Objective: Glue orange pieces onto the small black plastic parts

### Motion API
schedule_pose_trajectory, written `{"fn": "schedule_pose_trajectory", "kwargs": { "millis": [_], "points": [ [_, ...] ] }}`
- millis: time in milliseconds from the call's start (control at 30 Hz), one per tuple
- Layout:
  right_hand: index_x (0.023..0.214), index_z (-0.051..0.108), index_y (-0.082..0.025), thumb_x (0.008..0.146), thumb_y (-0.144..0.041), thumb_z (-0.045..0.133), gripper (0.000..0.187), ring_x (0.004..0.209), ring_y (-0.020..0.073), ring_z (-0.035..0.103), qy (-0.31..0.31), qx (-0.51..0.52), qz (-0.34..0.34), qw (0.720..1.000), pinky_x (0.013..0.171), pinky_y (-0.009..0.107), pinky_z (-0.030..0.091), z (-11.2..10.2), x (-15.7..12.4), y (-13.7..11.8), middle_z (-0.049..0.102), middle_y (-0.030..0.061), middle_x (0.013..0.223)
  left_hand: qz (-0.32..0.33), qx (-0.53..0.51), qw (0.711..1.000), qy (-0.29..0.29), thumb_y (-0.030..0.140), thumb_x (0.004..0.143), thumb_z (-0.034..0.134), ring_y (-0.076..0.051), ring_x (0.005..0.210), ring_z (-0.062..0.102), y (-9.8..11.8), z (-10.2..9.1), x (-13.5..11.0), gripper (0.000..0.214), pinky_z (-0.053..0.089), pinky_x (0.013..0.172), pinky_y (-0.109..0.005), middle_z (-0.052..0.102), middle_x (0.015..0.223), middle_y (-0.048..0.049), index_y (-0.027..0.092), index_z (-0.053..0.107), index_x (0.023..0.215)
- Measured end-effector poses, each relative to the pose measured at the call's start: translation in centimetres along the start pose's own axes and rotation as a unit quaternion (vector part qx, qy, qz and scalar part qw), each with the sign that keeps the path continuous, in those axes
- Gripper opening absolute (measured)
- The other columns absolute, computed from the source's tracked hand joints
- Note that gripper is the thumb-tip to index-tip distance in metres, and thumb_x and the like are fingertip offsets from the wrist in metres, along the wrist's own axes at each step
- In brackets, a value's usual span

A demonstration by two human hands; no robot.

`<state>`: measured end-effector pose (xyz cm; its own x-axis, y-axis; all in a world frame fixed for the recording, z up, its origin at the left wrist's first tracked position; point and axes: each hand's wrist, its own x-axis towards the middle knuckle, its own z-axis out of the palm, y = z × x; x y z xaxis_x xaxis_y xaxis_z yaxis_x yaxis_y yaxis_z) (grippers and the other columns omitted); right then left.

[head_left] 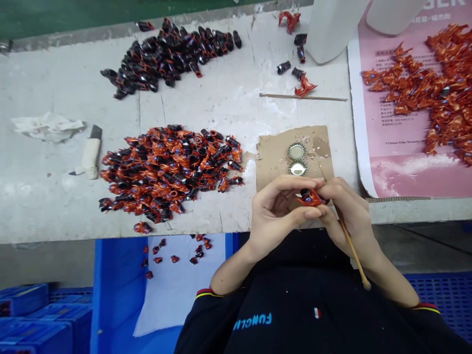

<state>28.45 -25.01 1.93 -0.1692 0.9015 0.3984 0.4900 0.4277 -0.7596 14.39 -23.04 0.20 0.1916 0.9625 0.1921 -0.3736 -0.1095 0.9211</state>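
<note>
Between both hands, over the table's front edge, is a small orange and black plastic figure part (pixel 310 198). My left hand (pixel 275 209) is closed, pinching it between thumb and fingers. My right hand (pixel 348 214) is closed too, its fingertips at the part's right side. A thin wooden stick (pixel 350 243) with a rounded end runs through my right hand, its tip pointing up over the cardboard. On that cardboard piece (pixel 273 142), just beyond my hands, lie a bottle cap (pixel 296 151) and a second bottle cap (pixel 298 168) with some liquid in it.
Left of the cardboard is a pile of orange and black parts (pixel 169 169). Black parts (pixel 165 56) lie behind; orange parts (pixel 435 91) cover a pink sheet (pixel 413 174) at right. Another stick (pixel 324 98), a cutter knife (pixel 92 152) and tissue (pixel 47 127) are on the table. Below stands a blue bin (pixel 116 290).
</note>
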Motion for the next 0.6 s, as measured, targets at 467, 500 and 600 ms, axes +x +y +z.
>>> {"fn": "schedule_pose_trajectory", "kwargs": {
  "millis": [467, 500, 600],
  "points": [
    [0.135, 0.061, -0.035, 0.093, -0.004, 0.057, 0.052, 0.105, 0.0198, 0.073, 0.069, -0.062, 0.014, 0.996, 0.083, 0.037, 0.062, -2.4, -0.9, 3.0, 0.075, 0.0011, 0.12, 0.145, 0.538, 0.827, 0.075, 0.028, 0.083, 0.08, -0.02, 0.095, 0.072, 6.4, -12.6, 5.7, 0.036, 0.06, 0.091, -0.033, 0.075, 0.104, -0.0048, 0.025, 0.073, 0.118],
    [0.135, 0.061, -0.035, 0.093, -0.005, 0.057, 0.052, 0.101, 0.019, 0.074, 0.082, -0.05, 0.016, 0.995, 0.08, 0.035, 0.062, -2.4, -0.9, 3.2, 0.076, 0.0001, 0.119, 0.123, 0.553, 0.822, 0.057, 0.029, 0.084, 0.078, -0.02, 0.092, 0.073, 6.5, -13.9, 7.9, 0.033, 0.06, 0.091, -0.035, 0.075, 0.103, -0.0049, 0.023, 0.073, 0.116],
    [0.137, 0.06, -0.035, 0.098, -0.011, 0.054, 0.046, 0.099, 0.0197, 0.076, 0.1, 0.004, 0.019, 0.995, 0.069, 0.034, 0.06, -2.3, -0.9, 3.4, 0.077, 0.0008, 0.116, 0.012, 0.621, 0.783, 0.018, 0.034, 0.086, 0.074, -0.018, 0.092, 0.072, 5.3, -16.9, 15.7, 0.022, 0.052, 0.105, -0.048, 0.069, 0.089, 0.0003, 0.015, 0.073, 0.096]
  ]
}}
